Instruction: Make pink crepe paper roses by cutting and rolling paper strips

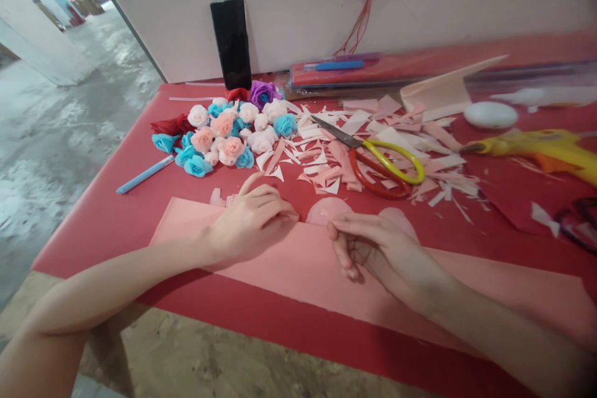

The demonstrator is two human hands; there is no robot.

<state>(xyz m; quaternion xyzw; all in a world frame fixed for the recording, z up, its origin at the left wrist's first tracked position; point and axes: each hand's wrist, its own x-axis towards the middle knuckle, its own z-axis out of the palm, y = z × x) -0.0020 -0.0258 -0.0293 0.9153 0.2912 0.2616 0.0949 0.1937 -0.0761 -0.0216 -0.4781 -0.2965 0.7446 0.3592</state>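
Observation:
A long strip of pink crepe paper [289, 267] lies across the front of the red table under both hands. Over its upper edge, my left hand [254, 217] is bent, fingertips together and pointing right; any small thing in them is hidden. Thumb and index finger of my right hand [382, 252] meet in a pinch at the same edge, the other fingers curled below. What that pinch holds cannot be made out. Just behind the fingertips lies a rounded pink paper piece [329, 208], with another rounded pink piece [400, 221] behind my right hand.
Scissors [352, 140] lie on pink and white paper scraps [321, 168]. Paper roses [224, 130] cluster at the back left, by a blue pen [144, 175]. A phone [232, 43] leans on the wall. At right are a yellow glue gun [536, 146] and a white oval object [490, 114].

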